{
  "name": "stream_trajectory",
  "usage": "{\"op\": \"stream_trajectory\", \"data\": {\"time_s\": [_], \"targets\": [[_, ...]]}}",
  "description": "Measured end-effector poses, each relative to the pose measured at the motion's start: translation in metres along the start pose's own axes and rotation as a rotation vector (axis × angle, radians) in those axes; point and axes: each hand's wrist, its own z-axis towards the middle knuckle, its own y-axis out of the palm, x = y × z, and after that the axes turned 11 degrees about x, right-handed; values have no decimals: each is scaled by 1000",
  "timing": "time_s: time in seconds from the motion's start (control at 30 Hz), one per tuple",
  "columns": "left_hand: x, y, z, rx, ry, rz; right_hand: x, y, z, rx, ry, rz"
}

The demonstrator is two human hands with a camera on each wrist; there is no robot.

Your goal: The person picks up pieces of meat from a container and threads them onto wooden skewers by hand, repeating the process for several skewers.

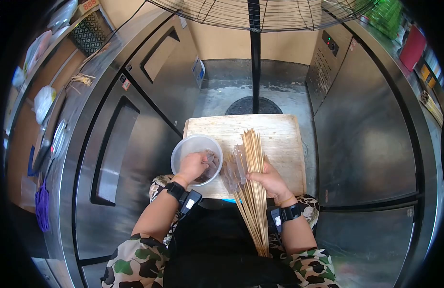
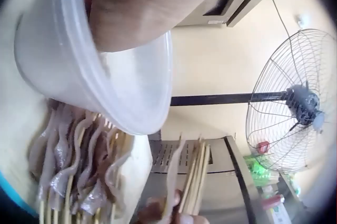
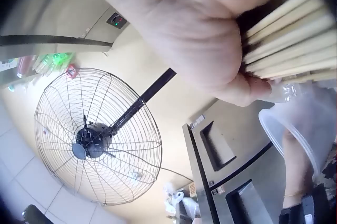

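My left hand [image 1: 192,168] reaches into a translucent plastic tub [image 1: 176,154], its fingertips pinching a greyish, moist strip [image 1: 211,158]. More such strips [image 1: 210,173] lie in the tub; in the left wrist view the fingers are mostly hidden behind its wall. A thick bundle of bamboo skewers [image 1: 253,153] is gripped in my right hand [image 1: 272,182], points away from the body. Beside the bundle, a strip threaded in waves [image 2: 174,176] stands near the right thumb. Several skewers with threaded strips [image 2: 79,166] lie next to the tub.
The tub stands on a pale wooden board [image 1: 286,144] in front of the person's lap. Steel cabinets [image 1: 150,139] flank both sides. A wire-caged fan [image 3: 100,137] on a black pole [image 1: 255,72] stands beyond the board. Loose sticks [image 1: 83,79] lie on the left counter.
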Motion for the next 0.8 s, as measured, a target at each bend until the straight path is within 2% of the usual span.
{"op": "stream_trajectory", "data": {"time_s": [0.13,0.23,0.27,0.37,0.57,0.8], "targets": [[12,-28,-2,-60,-134,-227,0,-5,1,-26,62,5],[9,-38,0,-154,-408,-922,6,-8,5,-59,60,46],[12,-40,-1,-149,-448,-1086,5,-7,4,-51,52,52],[12,-46,-4,-308,-562,-1602,4,-5,3,-18,38,52],[42,-51,1,-242,-588,-1644,5,-2,4,-9,70,71],[77,-44,28,-132,-444,-1619,-4,3,0,-125,97,119]]}}
